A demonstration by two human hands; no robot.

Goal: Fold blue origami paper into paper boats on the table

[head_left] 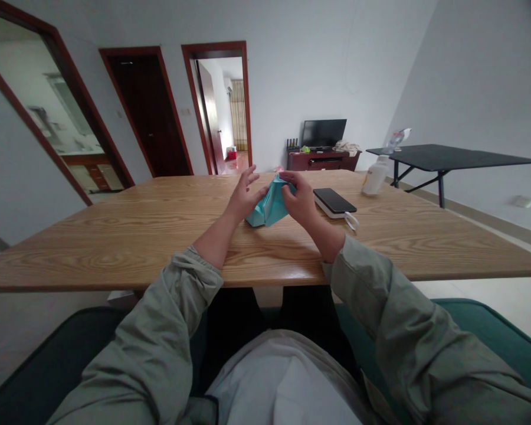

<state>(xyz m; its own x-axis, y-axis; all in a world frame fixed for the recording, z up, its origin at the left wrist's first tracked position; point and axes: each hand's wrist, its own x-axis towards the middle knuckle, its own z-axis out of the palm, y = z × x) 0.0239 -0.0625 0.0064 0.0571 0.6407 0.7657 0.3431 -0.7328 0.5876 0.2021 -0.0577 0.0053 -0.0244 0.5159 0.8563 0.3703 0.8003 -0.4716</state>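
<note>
A folded piece of teal paper (269, 206) rests on the wooden table (128, 236), held up between both hands. My right hand (299, 199) is closed, pinching the paper's top right corner. My left hand (244, 196) touches the paper's left side with its thumb, the other fingers stretched out and spread above it. Both forearms reach over the table's near edge.
A black phone (334, 200) lies on a white box just right of my right hand. A white bottle (375, 175) stands farther right near the table's far edge. A dark table (451, 157), a TV stand (323, 159) and open doorways lie beyond.
</note>
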